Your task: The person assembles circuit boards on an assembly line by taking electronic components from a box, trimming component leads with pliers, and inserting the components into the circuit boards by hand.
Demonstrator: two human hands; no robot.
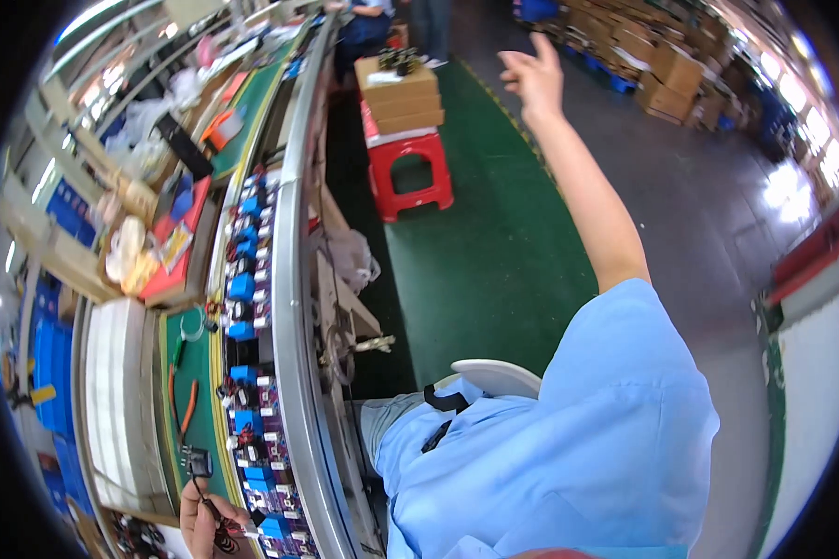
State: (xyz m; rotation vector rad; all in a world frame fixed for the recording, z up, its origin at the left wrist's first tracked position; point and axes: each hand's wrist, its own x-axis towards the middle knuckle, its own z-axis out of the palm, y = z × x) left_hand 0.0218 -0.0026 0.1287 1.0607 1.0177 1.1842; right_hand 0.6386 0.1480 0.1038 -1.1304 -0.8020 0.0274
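At the lower left, my left hand (202, 524) has its fingers closed around a thin black cable (222, 538), bunched in loops under the fingers. A small black block (196, 461), like a plug adapter, sits just above the fingertips. Beside that hand runs a long row of purple circuit boards (268, 401) with blue blocks and short wires on them. My right arm is stretched out over the aisle, away from the bench. The right hand (537, 82) holds nothing; its index finger points out and the other fingers are partly bent.
A metal rail (294, 279) edges the bench. A tool with orange handles (188, 410) lies on the green mat (210, 373) near a white panel (121, 401). A red stool (410, 177) bears cardboard boxes (401, 98). People stand at the far end; stacked cartons (671, 79) are far right.
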